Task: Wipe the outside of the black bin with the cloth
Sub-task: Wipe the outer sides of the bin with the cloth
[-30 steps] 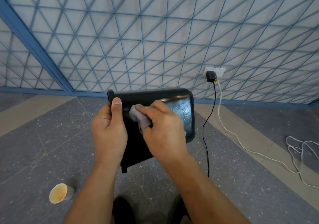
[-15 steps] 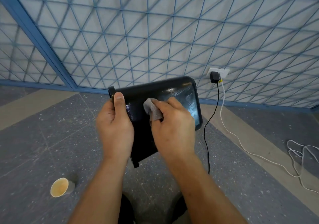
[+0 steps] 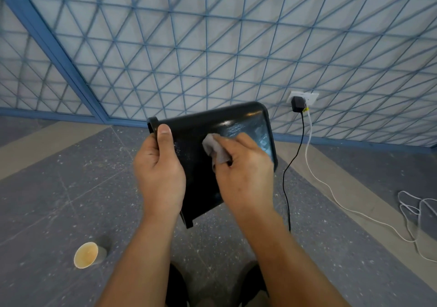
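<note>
Black bin [image 3: 194,134] is held up off the floor [image 3: 59,188] in front of the person, tipped so one broad outer wall faces the camera. A lipped edge shows at its left side.

Left hand [image 3: 160,172]: grips the bin at that lipped edge, thumb lying flat along the outer wall. The other digits are hidden behind the bin.

Right hand [image 3: 246,176]: fingers [image 3: 246,141] curled round a bunched grey cloth [image 3: 216,149], pressing it onto the upper middle of the wall.

Handling, as a judgement:
- The bin looks like glossy moulded plastic, stiff and light enough to be held up by one hand.
- The shine near the far corner suggests a slick face, so a bare palm on the flat wall could slide. The lip is the surer hold.
- One-handed support means hard rubbing may twist the bin round the left grip, so pressure is best aimed toward that hand.
- The cloth is soft and small, wadded rather than spread, so each pass covers a narrow strip.
- The remaining walls and base would need the bin turned in the left hand.

Surroundings: a paper cup [image 3: 88,254] lies on its side on the floor to the left. A black cable [image 3: 287,179] and a white cable [image 3: 331,188] hang from the wall socket [image 3: 305,95] just beside the bin's right edge and could snag.
</note>
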A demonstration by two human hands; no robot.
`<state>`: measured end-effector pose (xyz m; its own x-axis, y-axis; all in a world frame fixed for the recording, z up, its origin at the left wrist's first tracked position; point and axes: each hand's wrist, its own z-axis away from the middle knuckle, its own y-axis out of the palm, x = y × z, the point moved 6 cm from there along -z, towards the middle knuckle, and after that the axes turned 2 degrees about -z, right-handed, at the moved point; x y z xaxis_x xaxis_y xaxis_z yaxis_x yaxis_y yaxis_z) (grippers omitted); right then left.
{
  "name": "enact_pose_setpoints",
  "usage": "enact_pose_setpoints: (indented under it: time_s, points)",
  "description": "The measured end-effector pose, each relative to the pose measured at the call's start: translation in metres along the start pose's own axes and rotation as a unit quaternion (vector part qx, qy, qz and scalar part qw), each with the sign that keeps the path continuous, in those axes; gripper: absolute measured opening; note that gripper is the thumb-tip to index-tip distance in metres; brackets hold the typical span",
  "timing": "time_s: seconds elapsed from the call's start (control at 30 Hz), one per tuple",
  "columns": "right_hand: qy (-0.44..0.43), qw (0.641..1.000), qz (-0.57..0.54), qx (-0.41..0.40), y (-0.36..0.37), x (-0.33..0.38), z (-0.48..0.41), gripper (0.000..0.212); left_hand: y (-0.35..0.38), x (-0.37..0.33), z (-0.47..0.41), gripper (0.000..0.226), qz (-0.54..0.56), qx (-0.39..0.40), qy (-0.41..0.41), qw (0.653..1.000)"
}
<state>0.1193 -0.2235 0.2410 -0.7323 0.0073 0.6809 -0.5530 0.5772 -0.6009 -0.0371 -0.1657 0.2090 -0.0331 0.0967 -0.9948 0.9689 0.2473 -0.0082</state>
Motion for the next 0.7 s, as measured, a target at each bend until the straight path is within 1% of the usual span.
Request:
enact_pose_setpoints:
  time_s: [0.07, 0.13, 0.2, 0.23, 0.3, 0.37, 0.4, 0.5, 0.53, 0.63, 0.67, 0.7]
  points:
    - [0.017, 1.0, 0.005, -0.026, -0.008, -0.008, -0.003, 0.024, 0.002, 0.0, 0.002, 0.056, -0.001, 0.005, 0.003, 1.0]
    - [-0.005, 1.0, -0.008, 0.002, 0.0, 0.005, 0.01, 0.024, 0.0, 0.002, 0.003, 0.056, 0.0, 0.004, -0.005, 1.0]
    - [-0.035, 0.998, -0.027, 0.035, 0.01, 0.022, 0.022, 0.024, -0.002, 0.004, 0.0, 0.048, 0.017, 0.001, -0.017, 1.0]
    - [-0.038, 0.998, -0.029, 0.031, 0.01, 0.023, 0.02, 0.025, -0.003, 0.004, -0.001, 0.044, 0.029, 0.0, -0.02, 0.999]
    - [-0.013, 0.999, -0.032, 0.005, 0.004, 0.011, 0.006, 0.028, -0.003, 0.003, -0.002, 0.041, 0.043, -0.01, -0.026, 0.999]
    - [0.012, 0.999, -0.035, -0.003, -0.003, -0.002, 0.002, 0.024, -0.002, 0.003, 0.0, 0.041, 0.049, -0.017, -0.027, 0.998]
    - [0.009, 0.999, -0.035, 0.005, -0.002, -0.001, 0.008, 0.023, -0.002, 0.004, 0.0, 0.04, 0.053, -0.019, -0.027, 0.998]
    - [-0.041, 0.996, -0.044, 0.066, 0.01, 0.019, 0.031, 0.02, -0.003, 0.006, -0.001, 0.041, 0.071, -0.014, -0.043, 0.996]
    - [-0.042, 0.996, -0.044, 0.068, 0.011, 0.019, 0.03, 0.02, -0.003, 0.006, -0.002, 0.041, 0.074, -0.012, -0.047, 0.996]
    - [-0.002, 0.999, -0.038, 0.024, 0.001, -0.003, 0.012, 0.021, -0.001, 0.005, -0.002, 0.042, 0.081, -0.01, -0.047, 0.996]
    - [0.001, 0.999, -0.034, 0.022, -0.002, -0.006, 0.012, 0.021, -0.002, 0.005, -0.002, 0.042, 0.084, -0.012, -0.044, 0.995]
    - [-0.008, 0.999, -0.029, 0.037, 0.0, -0.004, 0.018, 0.02, -0.003, 0.006, -0.003, 0.041, 0.088, -0.015, -0.042, 0.995]
